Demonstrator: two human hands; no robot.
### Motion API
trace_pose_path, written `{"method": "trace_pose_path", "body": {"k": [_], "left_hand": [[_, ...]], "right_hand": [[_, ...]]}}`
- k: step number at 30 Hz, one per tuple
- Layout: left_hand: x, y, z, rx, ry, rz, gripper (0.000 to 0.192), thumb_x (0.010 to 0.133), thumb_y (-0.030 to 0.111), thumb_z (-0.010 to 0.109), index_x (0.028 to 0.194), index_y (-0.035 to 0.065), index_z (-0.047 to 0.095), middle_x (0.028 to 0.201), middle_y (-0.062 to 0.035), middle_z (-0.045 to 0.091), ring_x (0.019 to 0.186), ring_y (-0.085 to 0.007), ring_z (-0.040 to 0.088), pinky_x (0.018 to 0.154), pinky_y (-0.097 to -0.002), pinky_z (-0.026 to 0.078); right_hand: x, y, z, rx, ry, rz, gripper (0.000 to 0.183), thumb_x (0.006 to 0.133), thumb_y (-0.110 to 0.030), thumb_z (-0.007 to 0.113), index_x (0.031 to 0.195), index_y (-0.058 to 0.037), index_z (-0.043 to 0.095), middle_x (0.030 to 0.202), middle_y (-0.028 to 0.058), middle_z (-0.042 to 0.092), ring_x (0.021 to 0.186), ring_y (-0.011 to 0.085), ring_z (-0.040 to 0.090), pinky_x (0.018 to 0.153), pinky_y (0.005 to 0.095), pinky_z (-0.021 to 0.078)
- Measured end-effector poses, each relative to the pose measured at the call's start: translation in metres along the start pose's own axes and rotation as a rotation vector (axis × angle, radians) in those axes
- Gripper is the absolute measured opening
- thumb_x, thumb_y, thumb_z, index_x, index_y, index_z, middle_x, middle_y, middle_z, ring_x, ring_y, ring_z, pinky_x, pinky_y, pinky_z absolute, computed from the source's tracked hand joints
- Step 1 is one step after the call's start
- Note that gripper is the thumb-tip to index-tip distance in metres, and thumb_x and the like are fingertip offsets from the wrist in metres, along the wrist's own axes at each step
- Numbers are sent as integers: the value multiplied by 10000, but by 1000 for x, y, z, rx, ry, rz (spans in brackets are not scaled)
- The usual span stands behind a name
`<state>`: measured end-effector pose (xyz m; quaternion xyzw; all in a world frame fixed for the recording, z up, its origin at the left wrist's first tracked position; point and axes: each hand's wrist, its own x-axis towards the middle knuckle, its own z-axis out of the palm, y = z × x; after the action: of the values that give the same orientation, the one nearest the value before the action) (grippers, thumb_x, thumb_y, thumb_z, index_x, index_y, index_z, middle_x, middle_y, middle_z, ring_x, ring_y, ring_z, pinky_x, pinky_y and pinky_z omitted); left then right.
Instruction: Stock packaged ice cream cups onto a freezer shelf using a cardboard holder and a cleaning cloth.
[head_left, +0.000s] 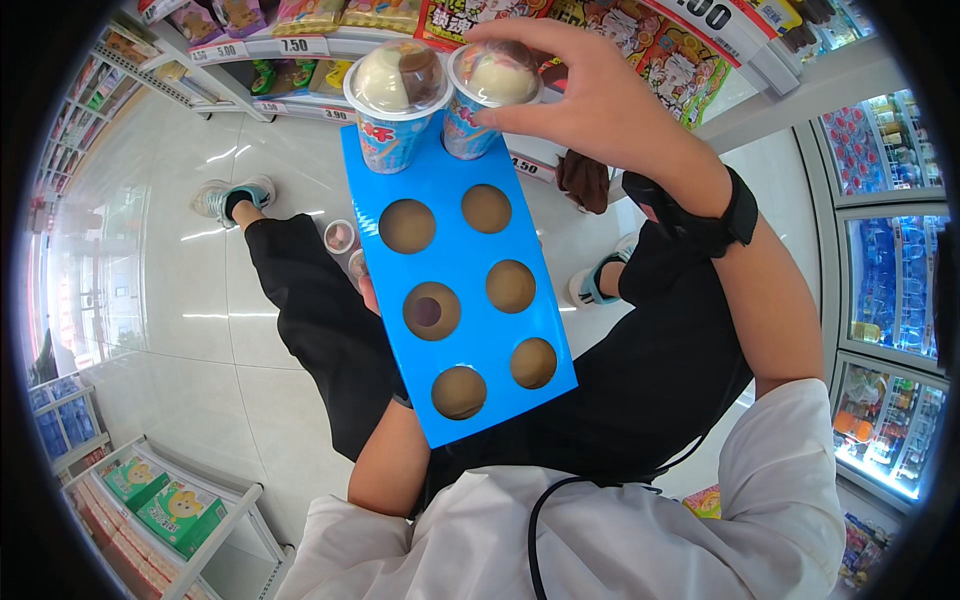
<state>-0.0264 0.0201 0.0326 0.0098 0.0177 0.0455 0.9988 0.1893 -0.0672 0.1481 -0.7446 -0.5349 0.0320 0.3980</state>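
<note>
A blue cardboard cup holder box with round holes lies across the lap area, held from below at its left side by my left hand, mostly hidden behind it. Two snack cups with clear domed lids stand in the holes at its far end. The left cup shows cream and brown contents under its dome. Around the dome of the right cup curve the thumb and fingers of my right hand. One other hole shows a small dark round spot inside. A black band is on my right wrist.
Store shelves with packaged snacks and price tags run along the far side. Several more domed cups are low down, left of the box. Glass-doored drink coolers stand at right. A rack with green boxes is at lower left.
</note>
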Motion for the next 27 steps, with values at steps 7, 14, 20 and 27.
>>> {"method": "trace_pose_path", "body": {"k": [7,14,20,27], "left_hand": [[-1,7,-5,-54,18,54,1002,811,815,445,1521,137,244,1509,-177,356,1312,-411,443,1032,-598,440],[-5,13,-2,-130,-72,140,1001,811,790,491,1524,136,233,1516,-174,348,1309,-411,445,1038,-594,438],[-9,30,4,-24,-35,171,1005,806,778,515,1519,124,243,1500,-198,362,1302,-411,450,1042,-587,432],[-22,34,23,91,10,115,1011,800,764,543,1514,109,255,1482,-225,379,1293,-411,456,1046,-580,426]], "right_hand": [[-1,2,13,-92,34,-23,641,754,-342,839,1283,-77,594,1175,113,636,1046,223,628,888,340,508],[7,-10,11,76,31,146,686,828,-382,765,1352,-37,488,1218,127,567,1056,246,586,928,358,477],[-11,29,35,317,139,278,581,857,-381,731,1299,-52,550,1111,110,601,918,208,611,814,330,514],[-25,24,58,179,-31,179,526,913,-387,655,1292,-40,543,1118,104,593,856,167,571,748,313,494]]}}
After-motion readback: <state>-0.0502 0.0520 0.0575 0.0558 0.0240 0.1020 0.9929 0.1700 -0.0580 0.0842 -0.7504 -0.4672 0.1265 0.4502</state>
